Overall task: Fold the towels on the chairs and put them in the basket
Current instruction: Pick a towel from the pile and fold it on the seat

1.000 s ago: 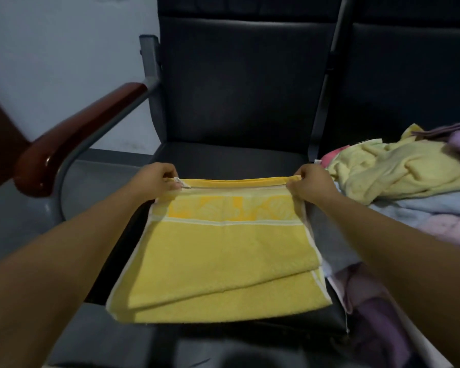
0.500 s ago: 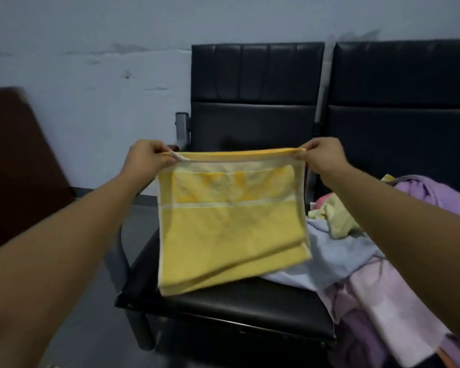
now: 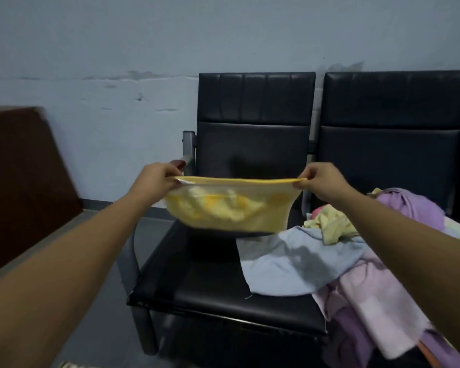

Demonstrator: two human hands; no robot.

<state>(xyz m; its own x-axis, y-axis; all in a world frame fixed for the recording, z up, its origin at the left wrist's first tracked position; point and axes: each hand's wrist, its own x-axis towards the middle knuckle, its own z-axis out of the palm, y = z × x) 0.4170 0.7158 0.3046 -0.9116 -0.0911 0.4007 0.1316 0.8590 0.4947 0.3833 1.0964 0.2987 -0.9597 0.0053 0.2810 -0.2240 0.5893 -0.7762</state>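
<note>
Left hand [image 3: 157, 179] and right hand [image 3: 323, 181] pinch the top corners of a folded yellow terry towel [image 3: 231, 211], airborne over the black padded chair seat [image 3: 197, 277], near its rear edge — swinging layers may slip, undoing the fold.

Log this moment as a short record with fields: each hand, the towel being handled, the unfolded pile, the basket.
left hand: pinches the left top corner of the yellow towel
right hand: pinches the right top corner
yellow towel: held up over the left chair seat, top edge stretched between the hands, body blurred
pile: light blue towel, pale yellow towel, purple towel, pink towel, all unfolded; the blue one spreads onto the left chair seat
basket: not in view
</note>
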